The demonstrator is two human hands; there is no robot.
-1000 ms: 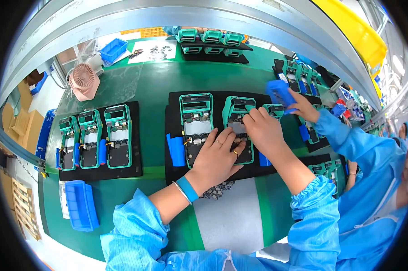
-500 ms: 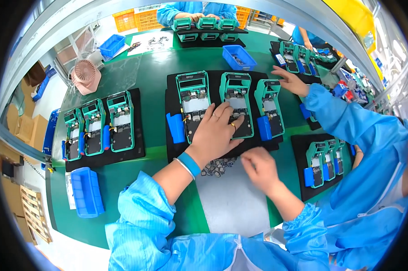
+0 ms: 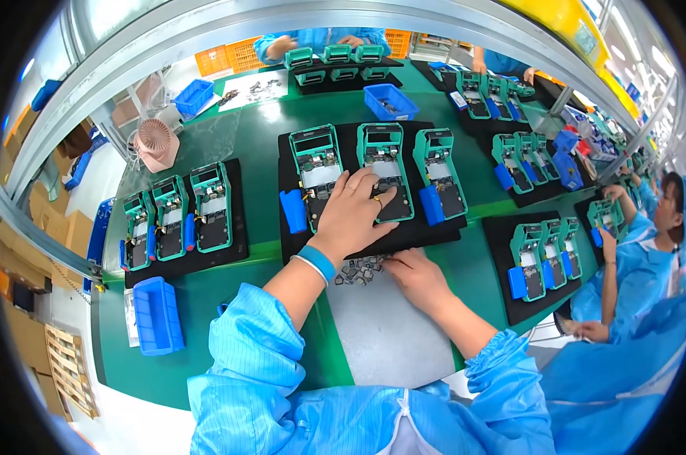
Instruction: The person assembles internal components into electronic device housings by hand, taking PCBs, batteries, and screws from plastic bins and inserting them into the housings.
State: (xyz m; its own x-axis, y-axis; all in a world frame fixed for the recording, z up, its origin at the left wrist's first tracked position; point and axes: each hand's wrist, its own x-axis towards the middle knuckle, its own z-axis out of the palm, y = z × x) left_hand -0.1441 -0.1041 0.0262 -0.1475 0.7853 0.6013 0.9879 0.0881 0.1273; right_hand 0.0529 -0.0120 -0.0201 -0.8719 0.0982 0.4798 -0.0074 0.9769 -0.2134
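Note:
In front of me a black mat point(image 3: 297, 246) bears a row of three green device housings with exposed circuit parts and blue blocks: a left housing point(image 3: 310, 138), a middle housing point(image 3: 394, 155) and a right housing point(image 3: 434, 155). My left hand point(image 3: 350, 216) lies open across the lower parts of the left and middle housings, fingers spread. Just below the mat, my right hand point(image 3: 419, 279) has its fingertips closed at the edge of a pile of small dark metallic parts point(image 3: 358, 271). Whatever it pinches is hidden. The pile rests on a grey sheet point(image 3: 388, 330).
More housings stand on a left mat point(image 3: 240, 235) and a right mat point(image 3: 517, 311). Blue bins point(image 3: 161, 315) and a pink fan point(image 3: 155, 144) sit on the green table point(image 3: 237, 318). Co-workers work across the table and at the right point(image 3: 624, 280).
My right hand has moved up and left to the pile of small parts. My left hand stays on the housings. A co-worker's arm has withdrawn from beside the right housing.

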